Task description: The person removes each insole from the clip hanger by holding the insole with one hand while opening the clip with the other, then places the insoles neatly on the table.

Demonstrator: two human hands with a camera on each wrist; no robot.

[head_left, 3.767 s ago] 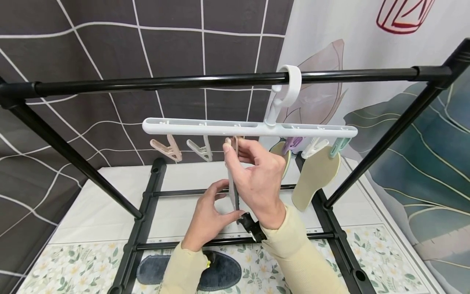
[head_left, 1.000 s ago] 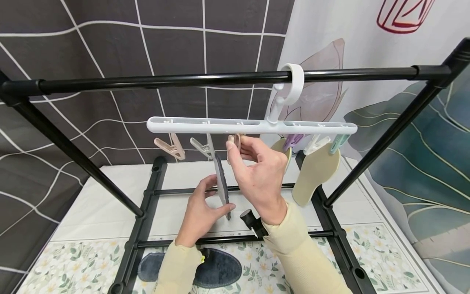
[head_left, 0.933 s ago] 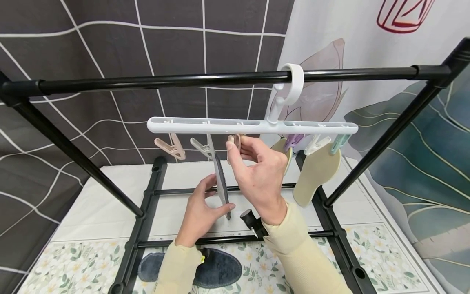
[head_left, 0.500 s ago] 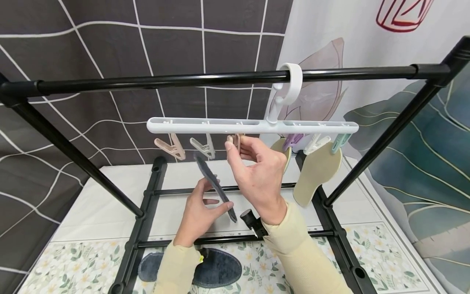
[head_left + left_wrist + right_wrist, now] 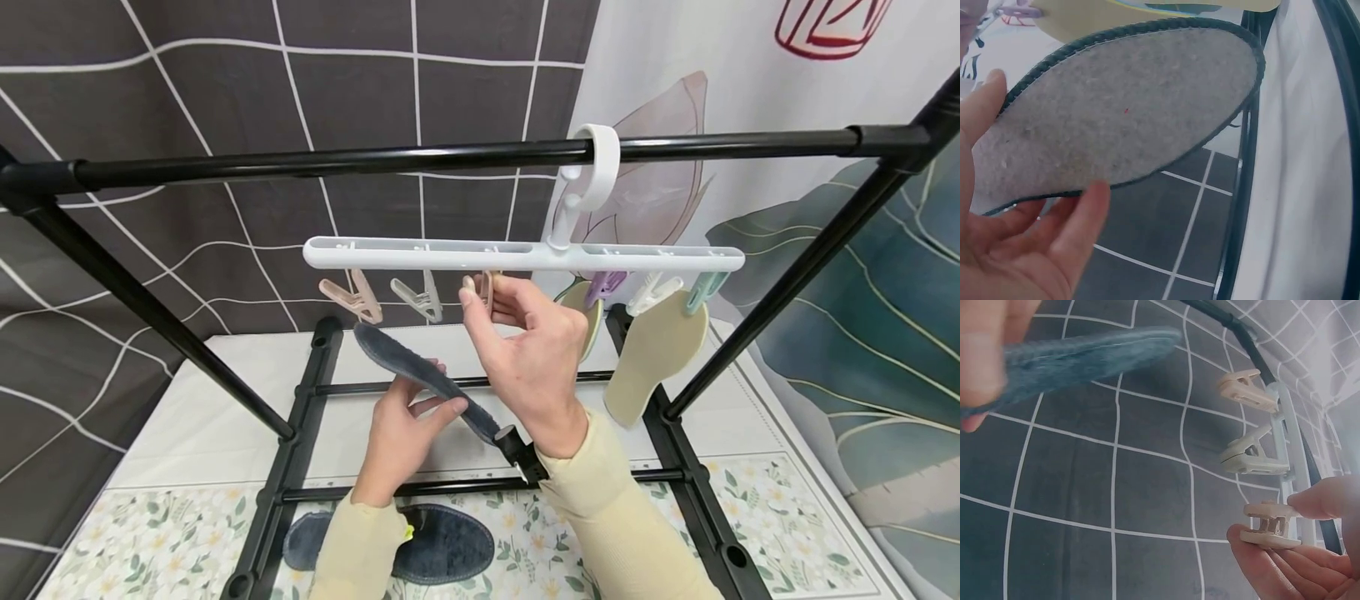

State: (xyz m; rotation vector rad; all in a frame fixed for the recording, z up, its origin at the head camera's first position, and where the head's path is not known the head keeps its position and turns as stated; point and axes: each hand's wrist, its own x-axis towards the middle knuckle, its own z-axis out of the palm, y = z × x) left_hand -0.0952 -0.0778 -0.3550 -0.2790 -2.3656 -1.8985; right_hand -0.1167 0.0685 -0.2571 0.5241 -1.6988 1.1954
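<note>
My left hand (image 5: 397, 442) holds a dark blue insole (image 5: 420, 372) by its edges, thumb on one side and fingers on the other. The insole tilts up to the left, below the clips. Its grey felt underside (image 5: 1129, 106) with a dark stitched rim fills the left wrist view. My right hand (image 5: 528, 354) pinches a beige clothespin (image 5: 1269, 525) between thumb and fingers, under the white hanger (image 5: 450, 253). Insole and pinched clothespin are apart. Further left hang a pink clothespin (image 5: 356, 297) and a pale grey clothespin (image 5: 420, 297), both holding nothing.
The hanger hooks over a black rack bar (image 5: 337, 162). On its right side a beige insole (image 5: 652, 358) hangs from a green clip (image 5: 705, 290), another beneath a purple clip (image 5: 604, 286). Dark blue insoles (image 5: 450, 550) lie on the floral mat (image 5: 172, 533) below.
My left hand has moved the insole left and down, away from the clothespin in my right hand. It has turned from nearly upright and edge-on to slanted. The right hand keeps its pinch.
</note>
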